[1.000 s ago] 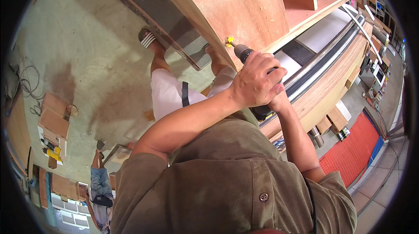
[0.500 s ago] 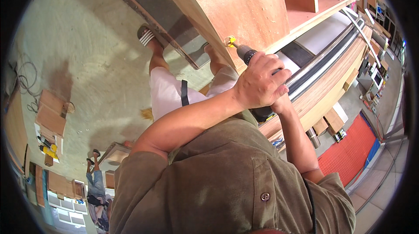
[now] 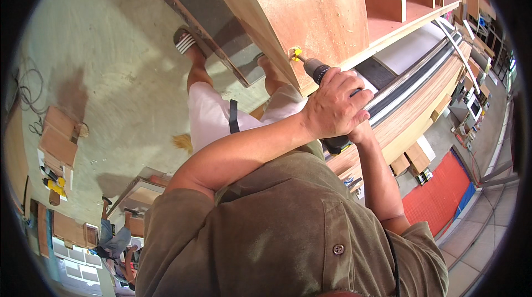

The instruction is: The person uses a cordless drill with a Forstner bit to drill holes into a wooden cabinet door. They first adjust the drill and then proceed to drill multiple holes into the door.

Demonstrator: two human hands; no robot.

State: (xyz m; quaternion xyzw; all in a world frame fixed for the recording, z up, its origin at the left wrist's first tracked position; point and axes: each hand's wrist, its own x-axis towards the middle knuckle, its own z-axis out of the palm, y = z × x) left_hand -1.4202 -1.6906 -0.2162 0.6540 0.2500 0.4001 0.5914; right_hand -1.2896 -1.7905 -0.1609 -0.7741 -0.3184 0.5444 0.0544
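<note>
Left hand [image 3: 335, 106] wraps tight over the top of a dark power drill [image 3: 327, 78]; right hand [image 3: 363, 131] sits under it, mostly hidden, grip can't be told. Drill's yellow-tipped bit [image 3: 293, 53] touches the edge of an upright brown plywood cabinet panel [image 3: 310, 9]. Concrete floor [image 3: 111, 75] below.

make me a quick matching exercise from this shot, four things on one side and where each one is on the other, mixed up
Things:
1. left hand
2. drill
3. plywood panel
4. striped sandal

Places:
A. on the concrete floor, on the person's foot
B. tip pressed against the panel edge
C. wrapped over the back of the drill
D. standing upright in front of the person

Pairs: 1-C, 2-B, 3-D, 4-A
</note>
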